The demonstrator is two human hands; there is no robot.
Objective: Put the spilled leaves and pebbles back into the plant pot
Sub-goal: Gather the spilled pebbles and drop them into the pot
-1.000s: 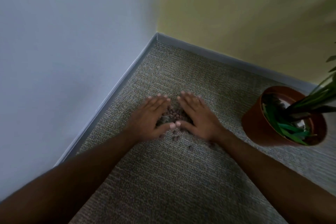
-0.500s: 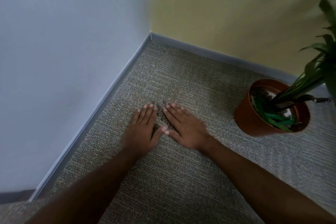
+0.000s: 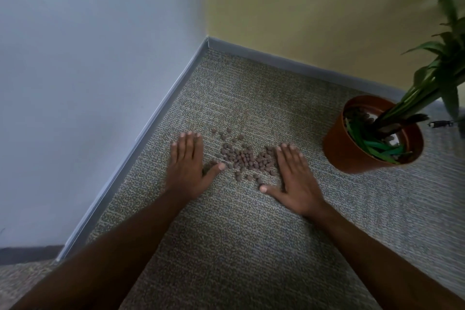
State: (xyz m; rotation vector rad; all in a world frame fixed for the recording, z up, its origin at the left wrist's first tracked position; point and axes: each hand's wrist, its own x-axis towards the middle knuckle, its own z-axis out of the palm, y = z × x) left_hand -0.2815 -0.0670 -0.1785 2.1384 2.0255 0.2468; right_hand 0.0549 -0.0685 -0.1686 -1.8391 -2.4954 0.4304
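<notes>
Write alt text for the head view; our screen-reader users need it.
Both hands, left hand and right hand, lie flat and open on the carpet either side of spilled brown pebbles. A terracotta plant pot stands to the right.

Rough looped carpet; smooth glossy pot

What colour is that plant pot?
Terracotta orange-brown; the plant pot shows clearly in the head view.

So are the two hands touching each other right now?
Apart. The head view shows the left hand and right hand flat on the carpet with the spilled pebbles between them.
</notes>
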